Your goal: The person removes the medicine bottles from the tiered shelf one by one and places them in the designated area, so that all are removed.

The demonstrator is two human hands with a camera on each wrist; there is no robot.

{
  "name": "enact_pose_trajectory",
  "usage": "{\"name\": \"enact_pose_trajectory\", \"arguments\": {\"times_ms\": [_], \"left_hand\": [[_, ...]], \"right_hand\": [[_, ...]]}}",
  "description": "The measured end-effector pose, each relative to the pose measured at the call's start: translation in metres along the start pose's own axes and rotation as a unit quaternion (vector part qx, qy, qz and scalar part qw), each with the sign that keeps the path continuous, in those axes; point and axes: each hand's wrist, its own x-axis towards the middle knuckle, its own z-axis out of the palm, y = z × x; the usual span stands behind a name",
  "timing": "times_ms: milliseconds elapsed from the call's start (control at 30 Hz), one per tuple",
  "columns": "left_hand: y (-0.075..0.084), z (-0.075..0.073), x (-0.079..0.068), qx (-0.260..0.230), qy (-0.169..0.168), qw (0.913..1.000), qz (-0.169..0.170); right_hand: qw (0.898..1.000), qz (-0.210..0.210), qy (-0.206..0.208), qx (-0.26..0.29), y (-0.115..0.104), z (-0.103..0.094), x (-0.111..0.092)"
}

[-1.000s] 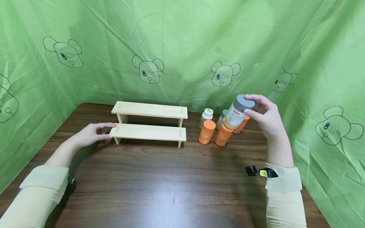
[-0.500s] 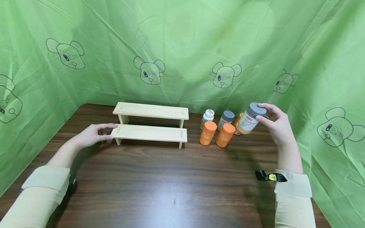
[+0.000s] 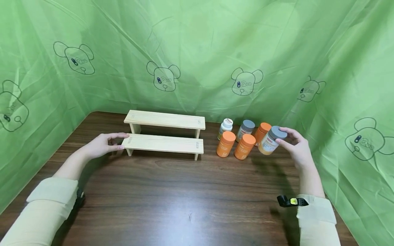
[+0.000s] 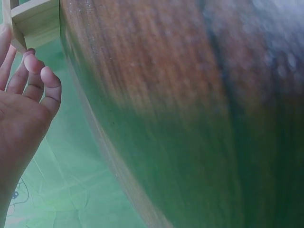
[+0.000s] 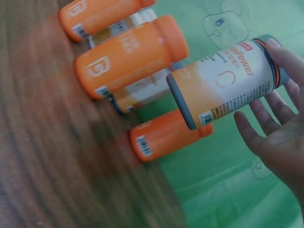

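Note:
My right hand (image 3: 297, 147) pinches the grey lid of a pill bottle (image 3: 268, 143) with a white and orange label. In the right wrist view the held pill bottle (image 5: 223, 83) is raised off the table, its base apart from the wood. Beside it stand orange bottles (image 3: 226, 145), a grey-lidded bottle (image 3: 245, 129) and a small white-capped bottle (image 3: 226, 127). At the left, my left hand (image 3: 103, 146) holds the left end of the lower step of a two-step wooden rack (image 3: 163, 143). The left wrist view shows the hand's (image 4: 26, 109) other fingers loosely bent near the rack (image 4: 35, 21).
The brown wooden table (image 3: 172, 191) carries the rack and the bottles. A green cloth (image 3: 200, 41) with bear drawings hangs behind and at both sides. A black strap (image 3: 290, 201) sits at the right wrist.
My right hand has carried the grey-lidded pill bottle rightward and then down, from above the orange bottles to the group's right side. My left hand stays on the rack.

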Motion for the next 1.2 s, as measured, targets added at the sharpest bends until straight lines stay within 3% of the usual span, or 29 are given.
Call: {"name": "enact_pose_trajectory", "arguments": {"times_ms": [233, 467, 733, 1200], "left_hand": [[0.0, 0.0, -0.002, 0.001, 0.002, 1.0, 0.004], [-0.001, -0.002, -0.002, -0.001, 0.007, 0.9999, 0.009], [0.001, -0.002, -0.005, 0.0, 0.009, 0.9999, 0.009], [0.001, -0.006, 0.003, -0.004, 0.002, 0.9999, 0.016]], "right_hand": [[0.998, 0.034, 0.005, -0.055, 0.024, 0.0, -0.007], [0.989, 0.062, 0.016, -0.131, 0.044, -0.004, -0.012], [0.985, 0.126, 0.029, -0.114, 0.063, -0.003, -0.014], [0.98, 0.156, 0.006, -0.122, 0.063, -0.005, -0.01]]}}
